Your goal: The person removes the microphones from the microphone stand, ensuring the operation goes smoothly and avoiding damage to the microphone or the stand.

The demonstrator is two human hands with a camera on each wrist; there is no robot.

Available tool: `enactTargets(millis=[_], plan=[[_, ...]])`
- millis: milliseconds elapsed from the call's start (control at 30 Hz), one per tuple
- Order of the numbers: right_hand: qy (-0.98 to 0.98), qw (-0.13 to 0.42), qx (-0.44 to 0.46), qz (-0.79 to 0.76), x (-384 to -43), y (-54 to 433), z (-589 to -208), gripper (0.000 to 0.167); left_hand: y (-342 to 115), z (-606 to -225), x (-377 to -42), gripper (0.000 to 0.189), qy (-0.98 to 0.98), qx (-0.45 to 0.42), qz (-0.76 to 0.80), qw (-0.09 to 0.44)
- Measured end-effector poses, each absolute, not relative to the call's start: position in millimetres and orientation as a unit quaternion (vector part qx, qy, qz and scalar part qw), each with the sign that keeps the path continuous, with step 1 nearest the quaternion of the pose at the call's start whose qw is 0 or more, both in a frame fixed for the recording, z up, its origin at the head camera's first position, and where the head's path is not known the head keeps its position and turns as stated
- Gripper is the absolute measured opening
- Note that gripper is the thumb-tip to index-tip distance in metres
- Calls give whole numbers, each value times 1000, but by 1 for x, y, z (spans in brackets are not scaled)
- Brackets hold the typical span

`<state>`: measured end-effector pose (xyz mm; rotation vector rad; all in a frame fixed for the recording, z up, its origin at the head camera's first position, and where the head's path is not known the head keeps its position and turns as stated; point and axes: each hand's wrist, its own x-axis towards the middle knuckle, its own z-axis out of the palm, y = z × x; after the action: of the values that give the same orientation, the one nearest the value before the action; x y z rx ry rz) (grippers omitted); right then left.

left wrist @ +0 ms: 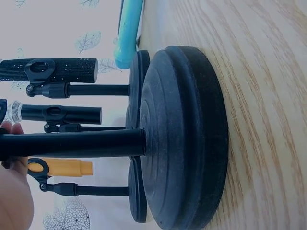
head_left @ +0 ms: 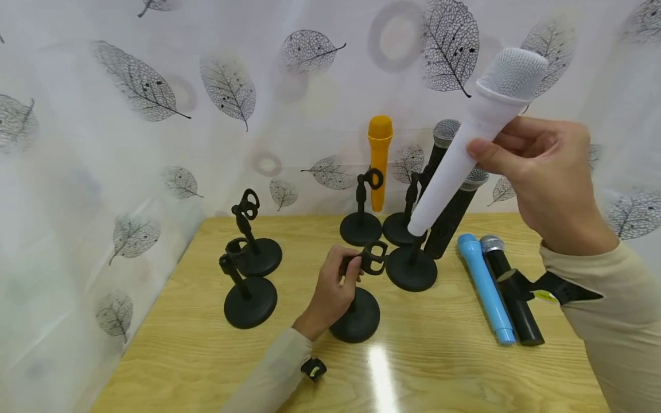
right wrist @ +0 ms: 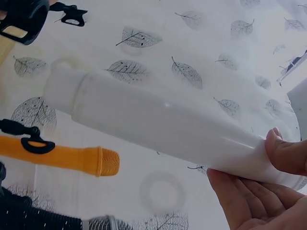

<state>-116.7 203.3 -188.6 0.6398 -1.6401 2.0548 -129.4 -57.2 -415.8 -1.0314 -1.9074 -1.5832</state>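
Note:
My right hand (head_left: 555, 178) holds a white microphone (head_left: 457, 163) between thumb and fingers, below its mesh head. The microphone slants in the air with its tail down and to the left. My left hand (head_left: 330, 289) pinches the upper part of a black desktop microphone stand (head_left: 364, 322), just beside its clip (head_left: 374, 258). The clip opens toward the right and has no microphone in it. In the left wrist view the stand's round base (left wrist: 187, 139) rests on the table. The right wrist view shows the white microphone's tail end (right wrist: 62, 88) pointing toward a black clip (right wrist: 24, 19).
Behind stand an orange microphone (head_left: 380, 155) and black microphones (head_left: 454, 215) in stands. Two bare stands (head_left: 250, 301) are at the left. A blue microphone (head_left: 485, 289) and a black one (head_left: 524, 315) lie at the right. A leaf-patterned curtain (head_left: 320, 126) hangs behind the table.

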Motion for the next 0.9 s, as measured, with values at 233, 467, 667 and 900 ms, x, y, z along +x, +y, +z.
enactTargets(millis=[233,467,667,900], plan=[[-631,195,229,715,-114,222,-196,40,-58,-420,-127,24,-700,-348,-585,217],[-685,210,181,674,-112,245,-204,44,-64,-420,-117,42,-727,-318,-585,168],[-723,227,163,632,-110,263,-208,46,-74,-420,-112,39,-765,-279,-571,105],[-788,224,93,566,-107,278,-214,49,-82,-430,-107,25,-797,-248,-543,88]])
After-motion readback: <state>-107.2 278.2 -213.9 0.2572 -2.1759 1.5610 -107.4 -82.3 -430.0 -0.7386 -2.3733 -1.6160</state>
